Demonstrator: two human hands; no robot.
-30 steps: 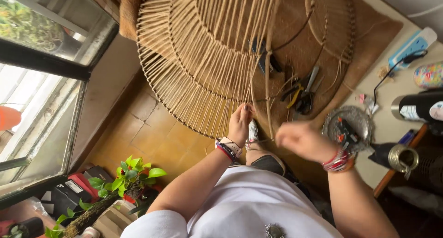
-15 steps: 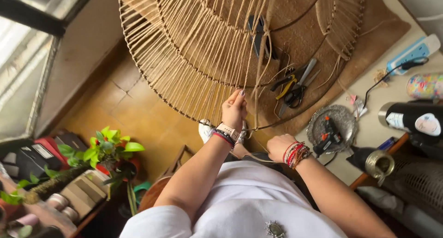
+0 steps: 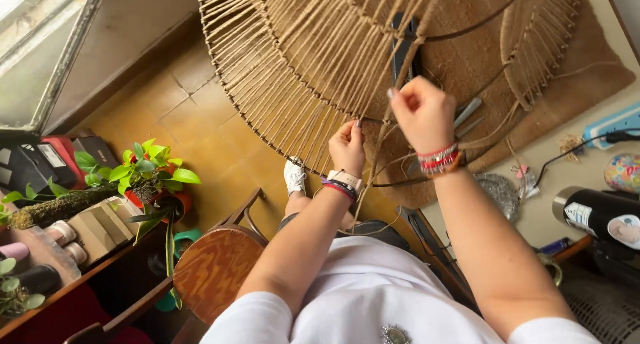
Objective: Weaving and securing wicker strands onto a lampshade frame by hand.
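A large round frame wound with natural jute cord (image 3: 313, 57) stands in front of me, its strands fanning out from the centre. My left hand (image 3: 348, 146) pinches the cord at the frame's lower rim. My right hand (image 3: 421, 112) is closed around a jute strand, drawn up just right of the left hand. Loose cord trails down from both hands towards my lap. Both wrists carry beaded bracelets.
A brown mat (image 3: 533, 71) lies behind the frame with pliers (image 3: 467, 114) on it. A black flask (image 3: 600, 217) and a blue power strip (image 3: 610, 132) sit at the right. A round wooden stool (image 3: 213, 271) and a potted green plant (image 3: 143, 171) stand at the left.
My right hand has risen from near my lap up to the frame, pulling the cord with it. The left hand stays at the rim. The view has moved closer to the frame.
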